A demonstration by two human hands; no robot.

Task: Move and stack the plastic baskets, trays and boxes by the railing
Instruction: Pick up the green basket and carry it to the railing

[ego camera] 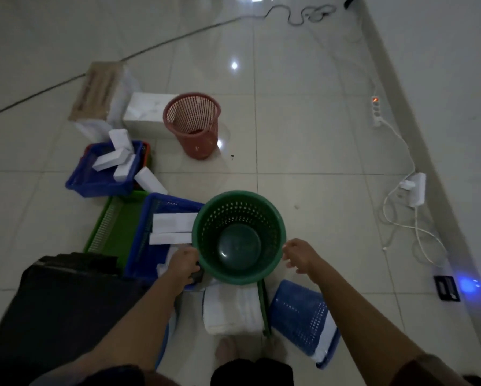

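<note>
The floor (303, 112) under me was pale glossy tile. In the upper middle of the frame a red mesh wastebasket (193, 123) stood upright on it, just beside a white box (146, 111). At the left a blue tray (103, 174) sat holding small white boxes, and below it a green tray (116, 227) lay flat. A blue perforated basket (300, 316) lay tipped on its side at the lower right. A dark case (58, 310) rested at the lower left. Along the right edge lay a white power strip (376, 111), a white adapter (416, 189) with its cables, and a black cable (298, 15) coiled at the top.
</note>
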